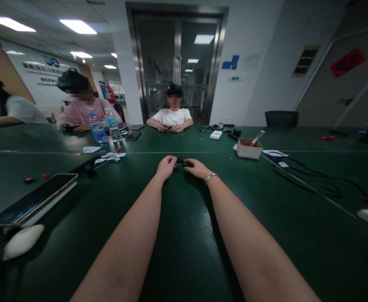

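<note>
Both my arms stretch out over the dark green table. My left hand is closed, with thumb and fingers pinching a small black object whose kind is too small to make out. Close by on the right, my right hand has its thumb and fingers curved and apart, near the object's other end. I see no firm grip by that hand on the object. A silver bracelet circles my right wrist.
To the left lie a phone on a white box, paper scraps and water bottles. A small box holding a pen and black cables are on the right. A person sits opposite; others sit at the far left.
</note>
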`<state>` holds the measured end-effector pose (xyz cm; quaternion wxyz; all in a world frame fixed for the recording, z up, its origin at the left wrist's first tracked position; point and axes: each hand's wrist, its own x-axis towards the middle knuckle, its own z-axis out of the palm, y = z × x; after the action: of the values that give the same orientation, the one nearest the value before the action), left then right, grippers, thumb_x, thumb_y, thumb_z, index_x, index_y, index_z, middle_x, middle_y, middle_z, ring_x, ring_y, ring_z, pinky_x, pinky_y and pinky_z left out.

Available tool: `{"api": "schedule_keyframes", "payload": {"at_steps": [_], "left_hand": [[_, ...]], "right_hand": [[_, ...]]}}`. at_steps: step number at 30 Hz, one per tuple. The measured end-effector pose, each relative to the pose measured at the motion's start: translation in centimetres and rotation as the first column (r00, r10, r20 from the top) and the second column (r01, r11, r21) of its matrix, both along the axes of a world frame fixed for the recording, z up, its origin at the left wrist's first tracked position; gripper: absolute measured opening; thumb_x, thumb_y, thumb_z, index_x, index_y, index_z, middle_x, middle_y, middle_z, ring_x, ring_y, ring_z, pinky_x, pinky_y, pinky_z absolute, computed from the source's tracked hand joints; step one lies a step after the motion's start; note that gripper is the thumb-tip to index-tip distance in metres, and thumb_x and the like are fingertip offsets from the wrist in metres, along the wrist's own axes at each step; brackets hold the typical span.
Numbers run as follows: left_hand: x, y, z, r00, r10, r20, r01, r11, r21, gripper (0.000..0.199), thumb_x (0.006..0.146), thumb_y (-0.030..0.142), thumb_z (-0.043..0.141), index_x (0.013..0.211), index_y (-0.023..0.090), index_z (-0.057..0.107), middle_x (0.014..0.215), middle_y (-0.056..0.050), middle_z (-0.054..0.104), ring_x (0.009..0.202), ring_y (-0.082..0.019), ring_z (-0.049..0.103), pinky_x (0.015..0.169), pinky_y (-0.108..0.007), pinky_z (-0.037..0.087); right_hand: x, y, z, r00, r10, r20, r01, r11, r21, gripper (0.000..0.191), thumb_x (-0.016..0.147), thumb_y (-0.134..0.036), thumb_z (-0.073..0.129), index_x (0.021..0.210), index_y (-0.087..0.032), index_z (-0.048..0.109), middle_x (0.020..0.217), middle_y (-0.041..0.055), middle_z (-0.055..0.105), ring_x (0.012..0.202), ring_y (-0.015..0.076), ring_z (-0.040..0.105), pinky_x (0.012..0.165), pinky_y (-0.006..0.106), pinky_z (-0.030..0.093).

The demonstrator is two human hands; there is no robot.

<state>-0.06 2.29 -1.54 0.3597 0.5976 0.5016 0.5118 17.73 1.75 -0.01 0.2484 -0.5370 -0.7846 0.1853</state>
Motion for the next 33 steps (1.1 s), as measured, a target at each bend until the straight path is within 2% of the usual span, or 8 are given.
{"api": "schedule_keyframes", "payload": {"at_steps": [2,5,9,14,21,24,28,33], "left_hand": [[0.0,0.0,0.0,1.0,-0.013,-0.006,0.013,1.0,-0.007,0.021,0.084,0.035,0.057,0.091,0.017,0.064,0.079,-0.005,0.067,0.068,-0.013,0.058,0.062,-0.024,0.044],[0.2,-0.3,0.3,0.999,-0.034,-0.002,0.034,0.999,-0.016,0.019,0.084,0.032,0.057,0.092,0.016,0.064,0.08,-0.005,0.067,0.07,-0.014,0.06,0.066,-0.026,0.045],[0.3,-0.8,0.8,0.997,-0.08,-0.013,0.08,0.997,-0.001,0.017,0.083,0.029,0.056,0.092,0.015,0.064,0.079,-0.005,0.067,0.07,-0.014,0.06,0.068,-0.027,0.046],[0.2,-0.8,0.8,0.994,-0.093,-0.06,0.095,0.995,0.019,0.025,0.087,0.034,0.05,0.093,0.016,0.066,0.076,-0.004,0.066,0.066,-0.013,0.058,0.063,-0.025,0.043],[0.1,-0.5,0.6,0.996,-0.015,-0.083,0.016,1.0,0.016,0.024,0.084,0.032,0.052,0.098,0.019,0.067,0.084,-0.004,0.066,0.069,-0.013,0.057,0.06,-0.024,0.042],[0.2,-0.7,0.7,0.996,-0.011,-0.087,0.01,1.0,-0.017,0.028,0.086,0.035,0.048,0.096,0.018,0.067,0.077,-0.004,0.065,0.064,-0.013,0.055,0.059,-0.024,0.042],[0.2,-0.8,0.8,0.994,0.003,-0.106,-0.004,1.0,-0.009,0.022,0.082,0.033,0.055,0.093,0.018,0.067,0.077,-0.003,0.065,0.065,-0.013,0.055,0.06,-0.024,0.042],[0.2,-0.8,0.8,0.997,-0.011,-0.072,0.011,1.0,-0.01,0.023,0.084,0.035,0.052,0.091,0.018,0.066,0.072,-0.002,0.063,0.06,-0.012,0.053,0.059,-0.024,0.042]], "right_hand": [[-0.5,0.5,-0.1,0.975,0.04,-0.219,-0.052,0.997,-0.05,0.043,0.082,-0.026,0.064,0.124,-0.016,0.059,0.124,0.0117,0.062,0.114,0.0204,0.059,0.102,0.035,0.041],[-1.1,0.8,-0.4,0.888,0.051,-0.457,-0.096,0.992,-0.076,0.035,0.084,-0.022,0.063,0.119,-0.016,0.061,0.115,0.01,0.066,0.105,0.0177,0.063,0.098,0.035,0.044],[-1.0,0.7,-0.5,0.776,0.07,-0.627,-0.194,0.972,-0.131,0.026,0.087,-0.021,0.06,0.113,-0.014,0.061,0.092,0.0076,0.072,0.085,0.0148,0.068,0.091,0.034,0.049],[-0.6,0.5,-0.1,0.718,0.049,-0.694,-0.234,0.956,-0.175,0.017,0.085,-0.016,0.063,0.102,-0.012,0.062,0.076,0.0046,0.072,0.074,0.0134,0.069,0.088,0.032,0.05],[-0.7,-0.2,0.5,0.724,0.008,-0.69,-0.213,0.954,-0.212,0.016,0.086,-0.013,0.062,0.102,-0.012,0.062,0.071,0.0035,0.072,0.072,0.0128,0.068,0.088,0.031,0.05],[-0.6,-0.5,0.8,0.728,0.004,-0.685,-0.212,0.952,-0.219,0.015,0.087,-0.013,0.06,0.102,-0.012,0.062,0.071,0.0034,0.072,0.072,0.0126,0.068,0.088,0.03,0.05],[-0.6,-0.6,0.8,0.728,0.002,-0.685,-0.205,0.955,-0.215,0.015,0.086,-0.014,0.063,0.1,-0.012,0.063,0.071,0.0035,0.072,0.071,0.0128,0.069,0.087,0.03,0.051],[-0.7,-0.3,0.6,0.706,0.005,-0.708,-0.188,0.965,-0.181,0.017,0.083,-0.014,0.066,0.099,-0.013,0.063,0.069,0.003,0.071,0.067,0.0132,0.068,0.079,0.03,0.054]]}}
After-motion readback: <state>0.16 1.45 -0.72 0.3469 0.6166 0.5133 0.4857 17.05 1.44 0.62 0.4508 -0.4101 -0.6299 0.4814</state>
